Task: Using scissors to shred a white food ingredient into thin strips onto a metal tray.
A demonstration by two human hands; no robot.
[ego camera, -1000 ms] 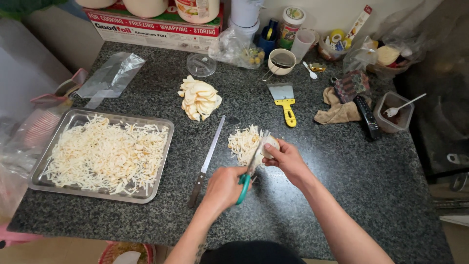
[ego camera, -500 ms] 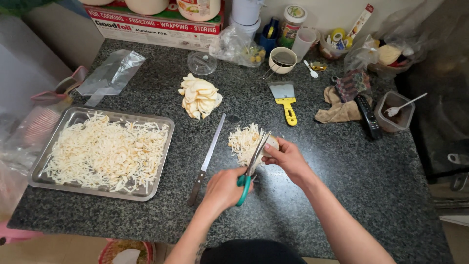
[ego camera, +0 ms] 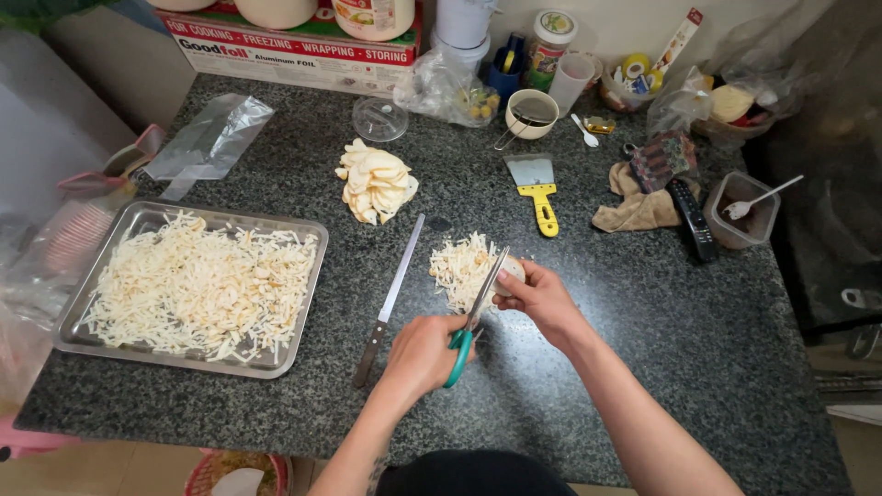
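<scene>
My left hand (ego camera: 424, 354) grips green-handled scissors (ego camera: 476, 308) whose blades point up and away toward a small pale slice (ego camera: 510, 272). My right hand (ego camera: 542, 298) pinches that slice against the blades. Just beyond lies a small heap of cut pale strips (ego camera: 457, 266) on the speckled stone counter (ego camera: 643, 321). A long knife (ego camera: 393, 294) lies to the left of my hands. Farther back rests a stack of uncut pale slices (ego camera: 375, 182).
A metal tray (ego camera: 303, 276) full of cut strips sits at the left. A yellow-handled scraper (ego camera: 539, 188), a cup with a strainer (ego camera: 531, 112), a cloth (ego camera: 634, 207), a remote (ego camera: 691, 219), a tub with a spoon (ego camera: 742, 209), plastic bags and a foil box line the back.
The scissors and both hands have shifted slightly as the blades work on the slice; the heap, knife and tray stay put.
</scene>
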